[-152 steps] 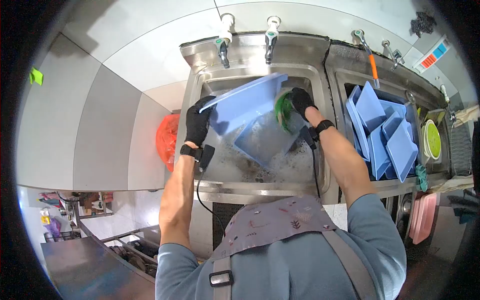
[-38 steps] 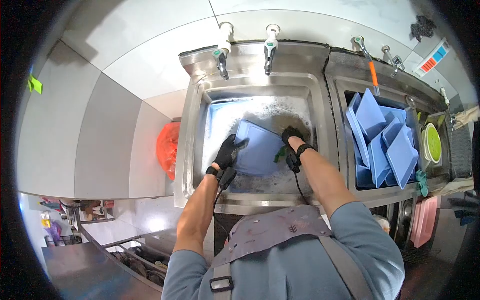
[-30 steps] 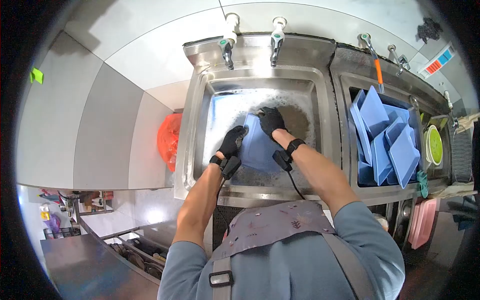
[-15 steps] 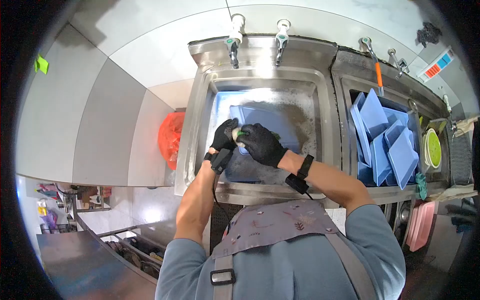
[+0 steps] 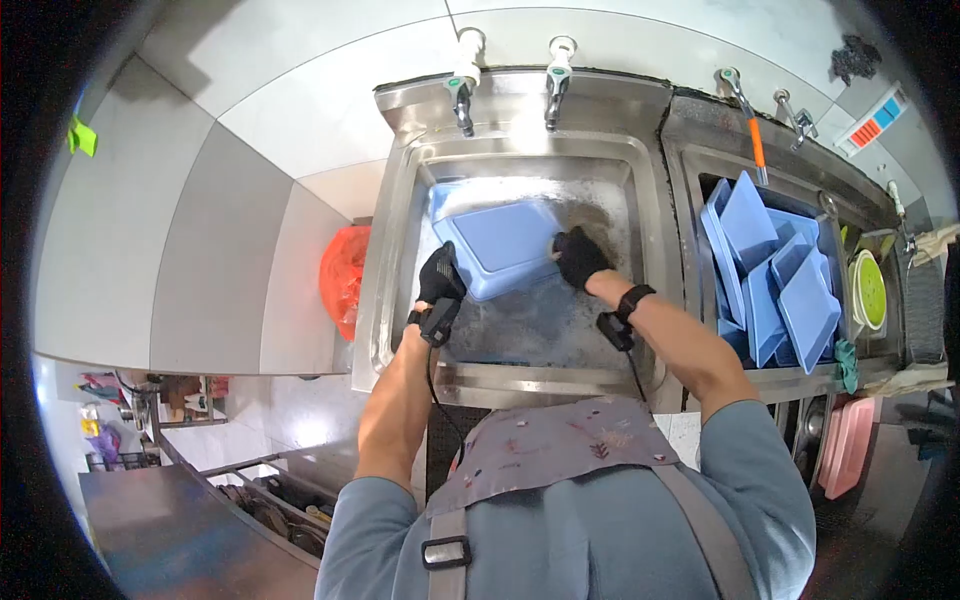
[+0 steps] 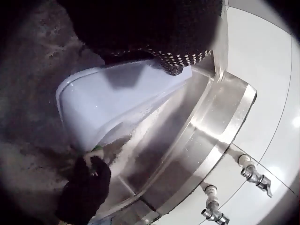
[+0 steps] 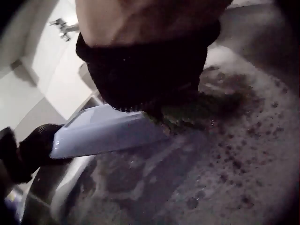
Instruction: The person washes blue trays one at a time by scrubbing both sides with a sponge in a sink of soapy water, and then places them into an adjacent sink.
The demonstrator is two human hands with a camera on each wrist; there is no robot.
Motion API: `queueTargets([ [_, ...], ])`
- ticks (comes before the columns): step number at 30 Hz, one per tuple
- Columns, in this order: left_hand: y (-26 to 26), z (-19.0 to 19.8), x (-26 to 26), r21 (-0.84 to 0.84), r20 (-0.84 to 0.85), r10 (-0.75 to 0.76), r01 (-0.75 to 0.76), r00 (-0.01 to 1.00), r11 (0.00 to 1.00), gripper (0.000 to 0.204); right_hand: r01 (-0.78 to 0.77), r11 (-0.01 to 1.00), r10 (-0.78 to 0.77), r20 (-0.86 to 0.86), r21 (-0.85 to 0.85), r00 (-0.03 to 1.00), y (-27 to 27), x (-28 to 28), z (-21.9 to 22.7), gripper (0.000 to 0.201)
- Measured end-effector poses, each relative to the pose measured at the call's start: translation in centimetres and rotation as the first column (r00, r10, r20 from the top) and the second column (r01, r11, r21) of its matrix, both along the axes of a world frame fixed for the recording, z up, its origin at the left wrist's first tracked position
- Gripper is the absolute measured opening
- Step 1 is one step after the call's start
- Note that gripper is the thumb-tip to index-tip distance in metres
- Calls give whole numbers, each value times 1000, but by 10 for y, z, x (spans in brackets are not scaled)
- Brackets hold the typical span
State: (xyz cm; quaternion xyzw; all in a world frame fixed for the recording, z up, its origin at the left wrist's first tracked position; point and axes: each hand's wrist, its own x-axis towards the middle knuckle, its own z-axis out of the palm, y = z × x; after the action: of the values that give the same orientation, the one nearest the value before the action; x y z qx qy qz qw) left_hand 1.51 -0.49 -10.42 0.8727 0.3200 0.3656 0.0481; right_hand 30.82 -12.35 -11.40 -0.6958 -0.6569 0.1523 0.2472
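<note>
A light-blue plastic tray (image 5: 500,240), bottom side up and slightly tilted, is held over soapy water in the steel sink (image 5: 652,230). My gloved left hand (image 5: 438,275) grips its left edge; in the left wrist view the dotted glove fingers (image 6: 180,63) lie over the rim. At the opposite end, my gloved right hand (image 5: 582,260) holds a green scouring pad (image 7: 187,112) against the tray's end. That pad is mostly covered by the glove in the head view. Another blue tray (image 5: 440,195) lies partly under water at the sink's back left.
Two taps (image 5: 461,105) stand over the sink's back edge. The right-hand basin holds several stacked blue trays (image 5: 765,270), beside a green-and-white round container (image 5: 866,290). A red plastic bag (image 5: 343,280) is left of the sink. Pink trays (image 5: 848,448) stand below, at right.
The tray has come up out of the water and turned bottom side up. My right hand has moved from beside the left hand to the tray's right end, still holding the scouring pad.
</note>
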Motion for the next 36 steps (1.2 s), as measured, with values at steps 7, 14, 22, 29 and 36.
queueTargets([
  [7, -26, 25, 34, -783, 286, 120, 160, 951, 601, 29, -245, 948, 279, -159, 205, 947, -7, -110, 103, 19],
  [14, -23, 29, 10, -801, 298, 110, 186, 948, 569, 23, -349, 891, 346, 64, 289, 936, -1, -64, 78, 22],
  [22, -36, 64, 14, -856, 432, 202, 330, 879, 398, 22, 234, 898, -258, -14, -373, 966, 21, 32, -37, 34],
  [29, -40, 75, 1, -926, 171, -25, 170, 985, 337, 12, 422, 781, -489, -31, -461, 872, 39, 23, 6, 37],
  [36, -49, 92, 32, -853, 54, -70, 83, 996, 515, 23, 277, 852, -73, -424, 444, 903, 30, -51, 88, 21],
])
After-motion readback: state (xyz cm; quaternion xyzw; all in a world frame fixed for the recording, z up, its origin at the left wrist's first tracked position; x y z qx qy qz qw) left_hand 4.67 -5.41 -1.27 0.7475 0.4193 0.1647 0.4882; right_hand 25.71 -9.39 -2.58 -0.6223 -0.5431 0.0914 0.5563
